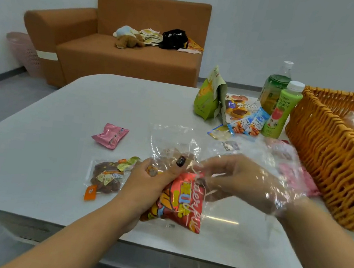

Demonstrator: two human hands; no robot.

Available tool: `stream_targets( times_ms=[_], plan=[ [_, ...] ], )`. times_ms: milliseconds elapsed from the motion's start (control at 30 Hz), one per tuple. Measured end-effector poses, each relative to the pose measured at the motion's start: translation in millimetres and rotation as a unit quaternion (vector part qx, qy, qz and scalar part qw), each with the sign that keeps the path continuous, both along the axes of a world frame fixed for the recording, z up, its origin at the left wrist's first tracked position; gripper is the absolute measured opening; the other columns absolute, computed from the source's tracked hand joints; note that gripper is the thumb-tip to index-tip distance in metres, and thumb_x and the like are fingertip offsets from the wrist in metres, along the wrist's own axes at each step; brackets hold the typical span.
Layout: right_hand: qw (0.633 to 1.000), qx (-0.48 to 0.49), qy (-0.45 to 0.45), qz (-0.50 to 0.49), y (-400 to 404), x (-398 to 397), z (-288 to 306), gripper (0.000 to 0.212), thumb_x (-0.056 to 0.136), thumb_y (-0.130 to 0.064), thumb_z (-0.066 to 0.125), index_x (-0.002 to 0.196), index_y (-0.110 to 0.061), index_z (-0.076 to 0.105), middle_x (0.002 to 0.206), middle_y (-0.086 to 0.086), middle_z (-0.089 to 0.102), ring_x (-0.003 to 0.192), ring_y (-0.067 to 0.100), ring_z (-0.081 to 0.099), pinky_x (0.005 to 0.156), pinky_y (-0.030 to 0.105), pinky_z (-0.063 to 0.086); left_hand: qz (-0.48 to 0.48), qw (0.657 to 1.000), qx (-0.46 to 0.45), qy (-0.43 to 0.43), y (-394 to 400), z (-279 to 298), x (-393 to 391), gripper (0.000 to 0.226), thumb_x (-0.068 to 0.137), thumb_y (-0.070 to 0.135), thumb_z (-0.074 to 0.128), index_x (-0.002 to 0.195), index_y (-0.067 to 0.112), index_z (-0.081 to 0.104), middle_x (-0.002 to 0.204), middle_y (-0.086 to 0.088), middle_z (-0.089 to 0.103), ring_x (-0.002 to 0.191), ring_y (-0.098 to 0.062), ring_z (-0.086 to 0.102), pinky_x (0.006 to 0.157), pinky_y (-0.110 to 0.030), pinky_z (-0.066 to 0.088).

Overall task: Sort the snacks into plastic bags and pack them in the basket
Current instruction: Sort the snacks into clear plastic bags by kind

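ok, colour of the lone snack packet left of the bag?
Pink packet, seen in the head view.

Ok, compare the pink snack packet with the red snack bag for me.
The pink snack packet lies loose and untouched; the red snack bag sits in a clear plastic bag gripped by both hands. The pink one looks smaller and plainer, the red one bears bold print. Both rest on the table.

White table (63,108): pink packet (110,135), dried-fruit pack (106,175), green pouch (209,95), two bottles, wicker basket (325,156).
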State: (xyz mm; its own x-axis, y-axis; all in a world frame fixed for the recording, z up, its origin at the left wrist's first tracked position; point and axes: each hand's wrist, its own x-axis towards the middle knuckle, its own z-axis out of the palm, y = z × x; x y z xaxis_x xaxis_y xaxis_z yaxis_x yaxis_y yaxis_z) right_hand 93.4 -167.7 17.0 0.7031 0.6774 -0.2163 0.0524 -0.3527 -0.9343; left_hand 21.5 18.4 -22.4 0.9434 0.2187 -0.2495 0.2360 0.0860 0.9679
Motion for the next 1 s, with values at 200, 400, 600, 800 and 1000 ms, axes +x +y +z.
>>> stream_targets(
  times_ms=[200,400,600,800,1000],
  plan=[
    [0.944,0.087,-0.003,-0.318,-39,59,-10,0.016,0.091,-0.003,0.058,0.103,-0.004,0.068,0.092,0.014,0.073,0.080,0.028,0.072,0.065,0.030,0.058,0.082,0.992,-0.084,0.038,15,-2,12,0.058,0.071,0.055,0.076,0.112,0.015,0.065,0.090,-0.010,0.076,0.074,-0.028,0.075,0.056,-0.037,0.059],
    [0.792,-0.140,-0.211,-0.555,-87,117,-65,0.032,0.087,-0.010,0.065,0.119,-0.012,0.063,0.120,0.010,0.062,0.102,0.031,0.061,0.086,0.043,0.055,0.118,0.985,-0.113,0.059,24,-8,18,0.060,0.065,0.055,0.076,0.105,0.011,0.069,0.087,-0.012,0.076,0.071,-0.027,0.074,0.051,-0.030,0.056],
    [0.823,-0.279,-0.231,-0.439,-100,150,-89,0.076,0.079,-0.036,0.077,0.143,-0.017,0.040,0.142,0.015,0.040,0.126,0.034,0.043,0.106,0.045,0.040,0.122,0.986,-0.103,0.050,29,-12,24,0.063,0.054,0.058,0.073,0.099,0.013,0.069,0.082,-0.013,0.076,0.061,-0.028,0.072,0.049,-0.034,0.055],
    [0.795,-0.345,-0.265,-0.423,-102,155,-93,0.061,0.081,-0.035,0.075,0.133,-0.015,0.050,0.134,0.017,0.048,0.120,0.036,0.049,0.098,0.045,0.044,0.130,0.986,-0.100,0.037,30,-9,32,0.050,0.064,0.052,0.072,0.095,0.014,0.069,0.080,-0.012,0.076,0.060,-0.027,0.072,0.045,-0.036,0.056],
    [0.784,-0.343,-0.289,-0.429,-92,150,-81,0.051,0.085,-0.020,0.069,0.129,-0.012,0.047,0.125,0.015,0.056,0.109,0.034,0.056,0.085,0.040,0.050,0.129,0.986,-0.096,0.035,32,-11,38,0.058,0.056,0.054,0.073,0.098,0.015,0.069,0.084,-0.012,0.076,0.066,-0.029,0.074,0.056,-0.043,0.060]
  ],
)
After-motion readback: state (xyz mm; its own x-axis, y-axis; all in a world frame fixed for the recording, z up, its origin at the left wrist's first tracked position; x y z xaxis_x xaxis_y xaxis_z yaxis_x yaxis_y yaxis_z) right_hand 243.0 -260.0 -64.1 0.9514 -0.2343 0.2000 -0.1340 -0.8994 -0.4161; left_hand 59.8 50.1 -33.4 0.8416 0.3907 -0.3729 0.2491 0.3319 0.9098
